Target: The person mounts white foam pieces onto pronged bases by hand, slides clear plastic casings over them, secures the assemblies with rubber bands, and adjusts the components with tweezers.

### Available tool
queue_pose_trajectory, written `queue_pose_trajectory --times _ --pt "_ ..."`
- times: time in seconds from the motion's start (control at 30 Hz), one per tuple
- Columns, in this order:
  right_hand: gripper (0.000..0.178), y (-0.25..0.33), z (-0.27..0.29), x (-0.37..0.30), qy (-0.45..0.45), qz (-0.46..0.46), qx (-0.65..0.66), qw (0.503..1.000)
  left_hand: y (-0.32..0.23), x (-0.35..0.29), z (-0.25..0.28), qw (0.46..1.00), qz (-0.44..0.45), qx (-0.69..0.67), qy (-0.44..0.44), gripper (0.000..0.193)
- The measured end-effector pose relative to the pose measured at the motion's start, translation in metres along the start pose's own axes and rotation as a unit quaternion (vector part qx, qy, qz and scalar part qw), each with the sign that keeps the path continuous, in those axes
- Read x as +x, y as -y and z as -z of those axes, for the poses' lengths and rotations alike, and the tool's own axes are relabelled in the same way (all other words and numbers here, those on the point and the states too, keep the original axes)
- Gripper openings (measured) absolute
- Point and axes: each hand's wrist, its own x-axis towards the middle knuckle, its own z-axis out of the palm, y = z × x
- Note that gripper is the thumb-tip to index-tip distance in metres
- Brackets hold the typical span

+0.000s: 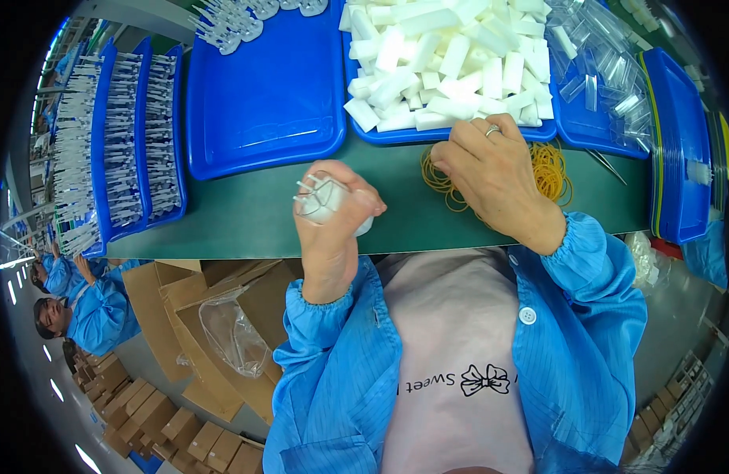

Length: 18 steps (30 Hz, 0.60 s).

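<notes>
My left hand (333, 229) is closed around a white plastic part (321, 199) with thin prongs sticking out toward the left. Thin dark lines cross the part's face; the rest of it is hidden in the palm. On the green bench, my right hand (499, 178) lies over a loose pile of yellow rubber bands (552, 175), just in front of the tray of white foam blocks (451, 71). Its fingers are curled together, a ring on one of them. The fingertips point down and away, so what they hold, if anything, is hidden.
Left of the foam stands a blue tray (261, 118) with white pronged parts (230, 24) at its far end. Further left are stacked trays of such parts (119, 142). To the right are clear plastic pieces (597, 71), tweezers (608, 166) and stacked blue trays (680, 150). Cardboard (214, 316) lies below the bench.
</notes>
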Motion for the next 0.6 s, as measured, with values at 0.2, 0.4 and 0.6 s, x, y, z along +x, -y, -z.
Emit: queue_pose_trajectory --times 0.2,0.4,0.6 --pt "0.004 -0.004 -0.005 0.000 0.038 0.048 -0.033 0.998 0.002 0.000 -0.007 0.999 0.027 0.016 0.021 0.027" --pt "0.004 -0.003 -0.008 -0.005 0.016 -0.008 -0.028 0.999 0.007 0.000 -0.004 0.999 0.034 0.019 0.007 0.028" --pt "0.004 -0.003 0.003 -0.002 -0.023 -0.004 0.045 0.999 0.014 0.002 -0.008 0.999 0.043 0.006 -0.008 0.030"
